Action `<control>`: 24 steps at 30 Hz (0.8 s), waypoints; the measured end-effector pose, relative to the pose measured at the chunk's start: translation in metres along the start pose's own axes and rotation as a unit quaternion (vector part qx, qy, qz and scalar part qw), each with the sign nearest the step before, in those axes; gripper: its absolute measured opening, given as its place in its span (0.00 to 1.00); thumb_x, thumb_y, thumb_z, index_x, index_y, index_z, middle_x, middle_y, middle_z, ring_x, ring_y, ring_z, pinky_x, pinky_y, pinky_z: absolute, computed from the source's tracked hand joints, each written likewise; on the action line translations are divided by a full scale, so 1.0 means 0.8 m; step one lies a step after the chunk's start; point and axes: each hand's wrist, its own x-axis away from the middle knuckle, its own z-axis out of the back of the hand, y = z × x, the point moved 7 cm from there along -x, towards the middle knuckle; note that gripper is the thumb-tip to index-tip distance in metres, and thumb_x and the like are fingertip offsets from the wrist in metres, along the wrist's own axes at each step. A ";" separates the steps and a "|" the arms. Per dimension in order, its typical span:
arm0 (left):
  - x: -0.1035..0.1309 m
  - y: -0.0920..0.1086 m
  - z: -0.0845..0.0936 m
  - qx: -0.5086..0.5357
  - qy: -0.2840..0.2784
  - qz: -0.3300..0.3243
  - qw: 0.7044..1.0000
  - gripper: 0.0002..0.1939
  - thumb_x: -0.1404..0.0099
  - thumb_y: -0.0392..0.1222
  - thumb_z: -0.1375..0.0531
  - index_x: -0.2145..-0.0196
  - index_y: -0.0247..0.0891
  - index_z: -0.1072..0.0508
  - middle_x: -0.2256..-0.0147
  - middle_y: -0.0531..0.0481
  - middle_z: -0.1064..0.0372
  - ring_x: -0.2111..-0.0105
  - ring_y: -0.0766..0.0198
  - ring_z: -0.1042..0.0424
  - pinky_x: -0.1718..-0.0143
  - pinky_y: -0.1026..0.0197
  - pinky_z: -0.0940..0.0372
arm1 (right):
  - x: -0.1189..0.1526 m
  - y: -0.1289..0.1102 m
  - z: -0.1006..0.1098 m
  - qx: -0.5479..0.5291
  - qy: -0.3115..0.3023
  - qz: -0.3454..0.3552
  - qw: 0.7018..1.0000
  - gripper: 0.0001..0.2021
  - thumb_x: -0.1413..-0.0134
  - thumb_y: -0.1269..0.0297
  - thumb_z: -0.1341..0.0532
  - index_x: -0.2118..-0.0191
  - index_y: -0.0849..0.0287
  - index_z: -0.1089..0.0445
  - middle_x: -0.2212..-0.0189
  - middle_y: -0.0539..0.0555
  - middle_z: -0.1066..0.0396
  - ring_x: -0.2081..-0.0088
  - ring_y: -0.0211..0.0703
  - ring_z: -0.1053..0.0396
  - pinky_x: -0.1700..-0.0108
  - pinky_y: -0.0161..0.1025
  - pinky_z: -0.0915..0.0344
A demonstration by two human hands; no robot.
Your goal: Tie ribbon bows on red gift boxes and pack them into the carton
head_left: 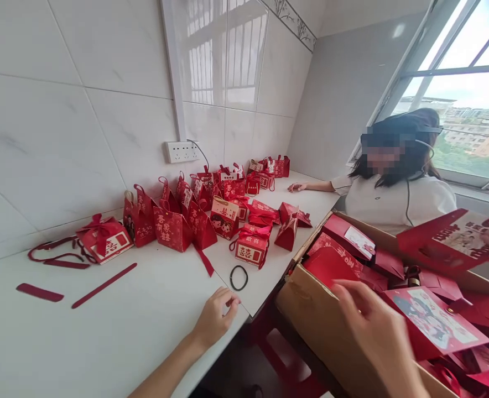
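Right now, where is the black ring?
In the head view, below centre, the black ring lies on the white table between the left hand and a red box.

Left hand (pixel 217 318): leftward over the near white tabletop (pixel 82 351) is open, just flat red strip (pixel 104 286) farther up. Ahead: black hair tie (pixel 239 278), then red gift boxes (pixel 173 229) packed against tiled wall (pixel 41 166). Right side: cardboard box (pixel 311 309) blocks; passage only over its rim.
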 end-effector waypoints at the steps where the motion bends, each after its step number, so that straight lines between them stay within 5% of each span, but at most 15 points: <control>1: 0.001 0.000 0.003 0.001 0.010 0.001 1.000 0.13 0.35 0.42 0.52 0.74 0.40 0.32 0.74 0.50 0.32 0.70 0.63 0.33 0.70 0.62 0.36 | 0.000 -0.042 -0.057 -0.033 -0.085 0.026 0.995 0.17 0.47 0.47 0.47 0.68 0.54 0.29 0.73 0.58 0.27 0.74 0.50 0.28 0.73 0.45 0.33; 4: 0.018 0.000 0.020 -0.002 0.037 0.004 0.999 0.14 0.34 0.43 0.53 0.73 0.39 0.32 0.73 0.49 0.32 0.70 0.63 0.33 0.68 0.61 0.35 | -0.016 -0.120 -0.178 -0.032 -0.069 0.054 0.996 0.30 0.55 0.44 0.42 0.52 0.64 0.36 0.53 0.71 0.35 0.52 0.64 0.34 0.59 0.57 0.33; 8: 0.078 0.000 0.069 -0.023 0.074 0.025 0.997 0.14 0.34 0.43 0.51 0.73 0.41 0.31 0.76 0.50 0.34 0.71 0.63 0.34 0.71 0.63 0.36 | -0.043 -0.113 -0.254 -0.048 0.034 -0.021 0.998 0.40 0.60 0.39 0.42 0.48 0.66 0.44 0.47 0.80 0.50 0.45 0.75 0.48 0.62 0.68 0.39; 10: 0.117 -0.002 0.098 -0.022 0.109 0.067 0.992 0.13 0.35 0.45 0.50 0.73 0.41 0.31 0.75 0.50 0.34 0.72 0.63 0.34 0.76 0.65 0.37 | -0.051 -0.100 -0.263 -0.068 0.032 -0.036 0.997 0.39 0.60 0.40 0.42 0.48 0.66 0.45 0.48 0.80 0.51 0.47 0.73 0.46 0.62 0.69 0.40; 13: 0.166 -0.003 0.137 -0.009 0.161 0.135 0.978 0.13 0.36 0.48 0.49 0.72 0.41 0.30 0.74 0.49 0.34 0.73 0.62 0.34 0.84 0.67 0.43 | -0.049 -0.102 -0.243 -0.077 0.007 -0.015 0.997 0.37 0.61 0.47 0.39 0.48 0.65 0.46 0.50 0.75 0.50 0.48 0.71 0.44 0.57 0.67 0.41; 16: 0.187 -0.006 0.167 0.008 0.204 0.186 0.961 0.13 0.37 0.51 0.48 0.69 0.41 0.29 0.72 0.49 0.33 0.70 0.61 0.32 0.83 0.67 0.41 | -0.018 -0.150 -0.206 -0.114 -0.059 0.132 0.983 0.33 0.59 0.53 0.39 0.48 0.62 0.48 0.48 0.69 0.49 0.44 0.65 0.47 0.49 0.62 0.43; 20: 0.181 -0.011 0.209 0.097 0.310 0.139 0.935 0.18 0.38 0.53 0.46 0.57 0.38 0.32 0.59 0.44 0.30 0.56 0.57 0.31 0.56 0.57 0.33 | 0.065 -0.244 -0.189 -0.243 -0.307 0.363 0.845 0.32 0.58 0.60 0.41 0.46 0.60 0.52 0.44 0.67 0.49 0.41 0.58 0.48 0.46 0.55 0.42; 24: 0.172 -0.031 0.215 0.188 0.289 0.101 0.933 0.30 0.39 0.58 0.49 0.45 0.39 0.41 0.42 0.40 0.43 0.42 0.51 0.42 0.44 0.50 0.42 | 0.135 -0.294 -0.213 -0.259 -0.499 0.425 0.709 0.38 0.65 0.68 0.42 0.42 0.58 0.51 0.40 0.64 0.51 0.39 0.56 0.48 0.45 0.51 0.41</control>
